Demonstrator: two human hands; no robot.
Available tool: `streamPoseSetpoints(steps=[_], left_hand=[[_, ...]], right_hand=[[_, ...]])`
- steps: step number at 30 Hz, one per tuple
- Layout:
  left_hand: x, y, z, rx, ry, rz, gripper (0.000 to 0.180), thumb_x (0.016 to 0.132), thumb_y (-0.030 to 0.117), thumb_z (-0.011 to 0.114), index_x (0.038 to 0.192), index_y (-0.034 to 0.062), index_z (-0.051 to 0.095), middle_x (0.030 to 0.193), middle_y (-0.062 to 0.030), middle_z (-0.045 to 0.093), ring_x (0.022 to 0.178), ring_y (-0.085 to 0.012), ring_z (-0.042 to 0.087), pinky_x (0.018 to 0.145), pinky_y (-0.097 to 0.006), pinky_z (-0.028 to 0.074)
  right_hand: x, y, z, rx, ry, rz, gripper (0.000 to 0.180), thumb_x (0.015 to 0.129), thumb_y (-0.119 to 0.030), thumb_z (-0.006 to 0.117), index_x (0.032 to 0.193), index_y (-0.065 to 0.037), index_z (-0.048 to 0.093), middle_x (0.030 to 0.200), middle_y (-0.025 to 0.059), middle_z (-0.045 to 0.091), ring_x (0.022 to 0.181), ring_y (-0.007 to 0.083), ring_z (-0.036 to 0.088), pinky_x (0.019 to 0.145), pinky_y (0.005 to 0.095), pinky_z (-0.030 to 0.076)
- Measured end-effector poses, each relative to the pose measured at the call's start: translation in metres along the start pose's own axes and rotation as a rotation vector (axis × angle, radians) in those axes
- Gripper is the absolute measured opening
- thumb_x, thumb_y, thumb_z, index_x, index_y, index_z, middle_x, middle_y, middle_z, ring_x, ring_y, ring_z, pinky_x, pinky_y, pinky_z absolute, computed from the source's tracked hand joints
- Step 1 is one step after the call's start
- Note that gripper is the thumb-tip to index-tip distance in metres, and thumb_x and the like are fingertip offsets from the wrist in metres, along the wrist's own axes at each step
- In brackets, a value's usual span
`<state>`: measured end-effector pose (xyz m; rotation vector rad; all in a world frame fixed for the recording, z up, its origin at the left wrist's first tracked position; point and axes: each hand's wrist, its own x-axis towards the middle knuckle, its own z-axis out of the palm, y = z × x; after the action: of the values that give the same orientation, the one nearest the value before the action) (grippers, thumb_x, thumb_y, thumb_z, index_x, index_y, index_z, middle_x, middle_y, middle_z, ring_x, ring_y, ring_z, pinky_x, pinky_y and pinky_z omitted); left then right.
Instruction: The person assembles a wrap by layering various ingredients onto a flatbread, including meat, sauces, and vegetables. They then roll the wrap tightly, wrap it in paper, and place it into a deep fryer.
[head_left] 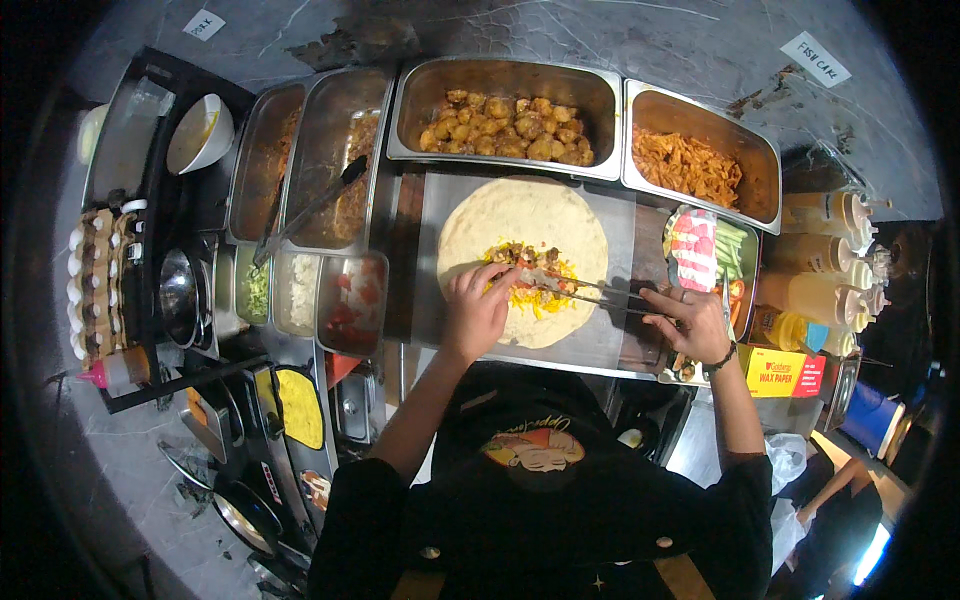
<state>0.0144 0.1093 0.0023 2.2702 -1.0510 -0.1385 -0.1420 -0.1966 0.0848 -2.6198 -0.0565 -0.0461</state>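
A large round flatbread (pixel 470 225) lies on a sheet of paper (pixel 620 240) in front of me. Across its middle runs a strip of filling (pixel 545 305), with yellow shreds, red bits and browned pieces. My right hand (pixel 692 322), at the right of the bread, grips metal tongs (pixel 615 297) whose tips reach into the filling. My left hand (pixel 478 308) rests at the filling's left end. Its fingers are bent together close to the tong tips, and what lies under them is hidden.
Behind the bread stand steel pans of browned chunks (pixel 510 128) and reddish strips (pixel 688 165). At left are more pans, one with black-handled tongs (pixel 325 205), plus diced tomato (pixel 352 305) and egg cartons (pixel 100 285). Squeeze bottles (pixel 815 255) and a yellow-red wax paper box (pixel 780 372) stand right.
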Motion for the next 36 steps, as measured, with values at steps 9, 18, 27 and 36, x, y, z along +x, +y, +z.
streamPoseSetpoints(steps=[9, 18, 27, 36], left_hand=[[0.003, 0.010, -0.003, 0.194, -0.074, 0.019, 0.046, 0.083, 0.012, 0.059, 0.128, 0.0188, 0.059, 0.125, -0.0079, 0.054, 0.117, -0.0284, 0.048, 0.099, -0.048, 0.034], [-0.006, 0.002, -0.014, 0.020, 0.023, -0.057, 0.041, 0.086, 0.014, 0.058, 0.126, 0.0168, 0.060, 0.126, -0.0100, 0.053, 0.116, -0.0295, 0.048, 0.098, -0.047, 0.034], [-0.053, -0.032, -0.041, -0.117, 0.102, -0.121, 0.032, 0.083, 0.012, 0.061, 0.115, 0.0120, 0.063, 0.122, -0.0083, 0.054, 0.113, -0.0305, 0.049, 0.097, -0.045, 0.036], [-0.077, -0.056, -0.063, -0.090, 0.047, -0.034, 0.040, 0.084, 0.012, 0.059, 0.123, 0.0139, 0.060, 0.123, -0.0093, 0.053, 0.113, -0.0303, 0.050, 0.096, -0.046, 0.036]], right_hand=[[-0.007, -0.006, -0.005, -0.088, -0.002, -0.005, 0.034, 0.078, -0.024, 0.075, 0.109, -0.013, 0.071, 0.080, 0.0066, 0.067, 0.063, 0.0237, 0.063, 0.055, 0.0354, 0.048], [-0.005, -0.027, -0.007, -0.118, -0.001, 0.013, 0.041, 0.074, -0.020, 0.078, 0.113, -0.011, 0.070, 0.083, 0.0097, 0.067, 0.062, 0.0262, 0.063, 0.057, 0.0347, 0.049], [-0.006, -0.068, -0.004, -0.232, -0.066, 0.129, 0.046, 0.072, -0.018, 0.079, 0.116, -0.012, 0.069, 0.093, 0.0118, 0.069, 0.070, 0.0272, 0.066, 0.064, 0.0357, 0.052], [0.025, -0.137, 0.004, -0.363, -0.046, 0.133, 0.040, 0.075, -0.021, 0.076, 0.113, -0.010, 0.069, 0.083, 0.0119, 0.066, 0.065, 0.0296, 0.063, 0.058, 0.0384, 0.049]])
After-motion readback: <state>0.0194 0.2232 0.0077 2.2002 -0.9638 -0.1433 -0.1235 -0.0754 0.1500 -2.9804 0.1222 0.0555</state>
